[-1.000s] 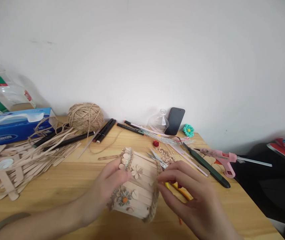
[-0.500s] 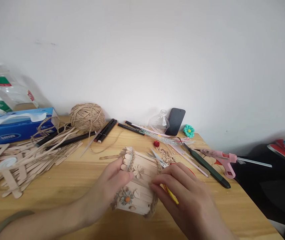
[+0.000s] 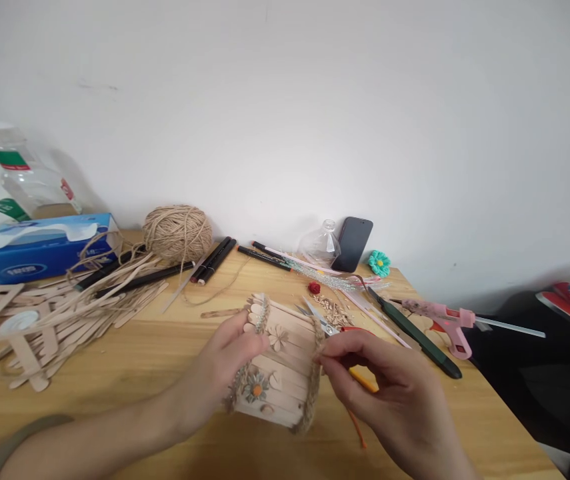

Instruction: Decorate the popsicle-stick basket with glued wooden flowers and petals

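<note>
My left hand [image 3: 229, 360] is closed around the left side of a popsicle-stick holder [image 3: 289, 373], thumb on its front. The holder lies tilted, with a braided twine trim [image 3: 309, 397] along its right edge and a second trim near its scalloped left end. A wooden petal flower [image 3: 278, 338] and a grey flower with an orange centre [image 3: 257, 388] decorate its face. At the right trim, my right hand [image 3: 379, 393] pinches thumb and forefinger together; what they hold is too small to make out. Scissors [image 3: 329, 327] lie behind that hand, partly hidden. An orange cord [image 3: 357, 427] shows below it.
Loose craft sticks [image 3: 75, 327], a blue tissue box [image 3: 45, 250] and a twine ball [image 3: 178, 232] occupy the left. Black markers [image 3: 217, 260], a phone [image 3: 353, 243] and a red rose [image 3: 314, 287] sit behind. A green-handled cutter [image 3: 419, 340] and pink glue gun [image 3: 452, 323] lie right.
My right fingertips have shifted from the holder's front to its right-hand trim, and that hand has turned. The orange cord has come into sight beneath it. My left hand keeps its grip.
</note>
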Available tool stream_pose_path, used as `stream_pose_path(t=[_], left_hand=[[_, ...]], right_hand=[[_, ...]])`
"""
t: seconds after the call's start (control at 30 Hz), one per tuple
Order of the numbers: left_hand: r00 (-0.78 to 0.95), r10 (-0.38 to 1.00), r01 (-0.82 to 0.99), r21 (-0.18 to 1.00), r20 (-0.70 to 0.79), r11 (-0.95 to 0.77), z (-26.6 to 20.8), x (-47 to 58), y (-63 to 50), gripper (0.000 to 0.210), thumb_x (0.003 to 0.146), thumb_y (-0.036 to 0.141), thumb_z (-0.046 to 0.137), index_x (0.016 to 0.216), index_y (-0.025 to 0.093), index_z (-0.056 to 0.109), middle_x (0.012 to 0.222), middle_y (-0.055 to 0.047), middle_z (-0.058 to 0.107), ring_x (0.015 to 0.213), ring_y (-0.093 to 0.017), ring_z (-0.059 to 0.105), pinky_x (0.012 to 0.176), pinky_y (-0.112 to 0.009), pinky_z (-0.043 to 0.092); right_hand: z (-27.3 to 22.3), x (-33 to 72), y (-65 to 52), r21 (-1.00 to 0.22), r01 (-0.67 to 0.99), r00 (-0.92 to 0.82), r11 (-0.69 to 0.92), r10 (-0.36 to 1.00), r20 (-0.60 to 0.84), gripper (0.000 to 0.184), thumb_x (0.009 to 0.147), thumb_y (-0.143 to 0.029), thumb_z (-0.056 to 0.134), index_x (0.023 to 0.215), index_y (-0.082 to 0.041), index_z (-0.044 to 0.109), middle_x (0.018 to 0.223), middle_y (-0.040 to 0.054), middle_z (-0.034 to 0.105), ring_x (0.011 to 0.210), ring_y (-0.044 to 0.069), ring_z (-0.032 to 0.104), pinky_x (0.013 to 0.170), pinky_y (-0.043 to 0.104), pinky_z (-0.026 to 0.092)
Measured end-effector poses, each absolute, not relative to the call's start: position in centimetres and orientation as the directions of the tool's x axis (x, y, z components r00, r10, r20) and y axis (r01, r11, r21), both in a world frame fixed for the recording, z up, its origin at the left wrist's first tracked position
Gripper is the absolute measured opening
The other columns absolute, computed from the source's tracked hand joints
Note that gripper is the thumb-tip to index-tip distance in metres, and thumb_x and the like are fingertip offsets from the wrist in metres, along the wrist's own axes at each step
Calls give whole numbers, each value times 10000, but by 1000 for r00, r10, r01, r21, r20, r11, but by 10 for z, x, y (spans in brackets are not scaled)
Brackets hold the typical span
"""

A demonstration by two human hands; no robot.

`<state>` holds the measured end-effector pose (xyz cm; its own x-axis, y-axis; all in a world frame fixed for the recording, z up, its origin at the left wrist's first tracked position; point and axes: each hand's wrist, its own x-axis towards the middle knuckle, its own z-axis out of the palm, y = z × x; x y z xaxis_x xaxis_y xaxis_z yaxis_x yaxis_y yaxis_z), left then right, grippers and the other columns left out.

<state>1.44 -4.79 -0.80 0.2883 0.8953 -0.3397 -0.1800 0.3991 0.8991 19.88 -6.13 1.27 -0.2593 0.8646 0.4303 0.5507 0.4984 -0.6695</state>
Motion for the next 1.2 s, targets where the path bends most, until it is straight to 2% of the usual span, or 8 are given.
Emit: stream_pose_path(t=[0.2,0.37,0.5,0.63,0.77,0.97,1.1,1.2], left_hand=[[297,896,-185,900,-331,394,-7,15,-49,153,724,345,555,735,193,544,692,28,569,730,-173,538,662,-259,423],[297,890,-171,897,-347,407,-9,16,-48,186,723,377,547,696,208,475,652,45,492,676,-161,497,650,-273,416],[290,899,-152,912,-328,382,-11,15,-49,233,718,396,546,655,213,416,639,49,440,662,-159,474,657,-287,403],[284,897,-146,910,-337,388,-13,15,-50,241,718,404,541,651,213,411,645,44,424,684,-174,490,644,-293,395],[280,897,-151,907,-343,394,-11,16,-51,232,720,402,537,651,210,426,643,44,427,686,-172,483,637,-287,399],[343,895,-193,910,-287,366,-1,17,-51,147,758,344,509,772,199,530,722,23,537,745,-178,510,689,-277,424],[330,897,-172,915,-295,365,-3,18,-51,146,757,346,511,734,202,504,693,33,507,732,-170,493,685,-272,420],[325,900,-164,920,-291,357,-6,17,-51,148,761,346,504,724,204,484,676,41,479,707,-162,475,658,-266,413]], right_hand=[[4,198,-62,-750,497,-197,438,898,394,99,754,-117,589,798,-204,604,679,-19,662,591,114,641,556,184,540],[4,194,-63,-692,538,-207,481,871,445,120,763,-94,587,769,-201,641,663,-28,670,577,103,633,554,170,529],[6,193,-62,-548,601,-278,582,795,540,122,786,-86,579,752,-188,636,723,5,643,634,112,613,581,196,512],[5,193,-60,-458,657,-330,599,775,540,101,808,-119,591,800,-200,650,778,20,581,698,126,584,602,221,488],[3,189,-60,-455,679,-340,577,796,501,88,824,-164,591,830,-211,665,780,23,570,712,143,572,601,246,475],[1,183,-63,-427,664,-350,614,760,548,119,826,-124,575,780,-207,646,742,18,561,679,140,549,564,253,441],[2,181,-63,-434,635,-341,639,736,586,143,807,-87,573,713,-188,612,702,11,557,644,128,528,550,245,430],[1,181,-62,-479,630,-337,611,771,540,166,793,-69,558,669,-178,576,680,5,546,626,125,523,546,244,424]])
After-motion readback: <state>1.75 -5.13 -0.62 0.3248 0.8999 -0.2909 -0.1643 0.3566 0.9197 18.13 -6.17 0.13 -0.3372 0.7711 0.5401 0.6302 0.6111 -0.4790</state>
